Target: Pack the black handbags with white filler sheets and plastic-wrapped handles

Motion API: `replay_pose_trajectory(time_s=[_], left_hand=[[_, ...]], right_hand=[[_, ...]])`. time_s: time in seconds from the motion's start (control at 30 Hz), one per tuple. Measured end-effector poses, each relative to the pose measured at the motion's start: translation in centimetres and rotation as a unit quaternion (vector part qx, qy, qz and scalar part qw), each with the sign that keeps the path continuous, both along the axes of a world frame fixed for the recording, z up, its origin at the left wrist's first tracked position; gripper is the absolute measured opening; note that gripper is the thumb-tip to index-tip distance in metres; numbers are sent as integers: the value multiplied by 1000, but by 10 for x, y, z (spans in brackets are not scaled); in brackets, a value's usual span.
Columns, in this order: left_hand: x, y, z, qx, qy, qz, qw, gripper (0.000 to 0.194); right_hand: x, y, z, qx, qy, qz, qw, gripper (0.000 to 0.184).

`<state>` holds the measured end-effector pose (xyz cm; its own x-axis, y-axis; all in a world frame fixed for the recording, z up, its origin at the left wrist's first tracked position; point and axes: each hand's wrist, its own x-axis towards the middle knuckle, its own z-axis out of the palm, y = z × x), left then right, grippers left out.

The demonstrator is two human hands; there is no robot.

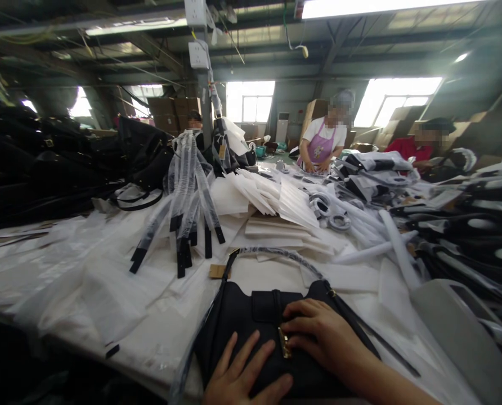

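Observation:
A black leather handbag (238, 320) lies flat at the near edge of the white-covered table (120, 298), its wrapped handle arching away from me. My left hand (240, 374) rests on the bag's front with fingers spread flat. My right hand (318, 334) lies over the flap, fingers curled down beside the gold clasp (283, 343), touching it.
Plastic-wrapped black straps (187, 202) hang in a bundle mid-table. Stacks of white paper (272, 202) and wrapped bag parts (466, 225) crowd the right. Black bags (44, 163) pile at the left. Two other people (325, 143) work at the far end.

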<state>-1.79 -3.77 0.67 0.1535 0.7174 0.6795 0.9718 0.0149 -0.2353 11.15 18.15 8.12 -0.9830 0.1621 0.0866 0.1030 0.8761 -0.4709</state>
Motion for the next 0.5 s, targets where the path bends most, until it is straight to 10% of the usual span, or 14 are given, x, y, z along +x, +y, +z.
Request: replay_pose_trajectory(time_s=[0.5], left_hand=[[9,21,0,1,-88,-100,991,27]], right_hand=[[12,-8,-3,73,76,74,992,26]])
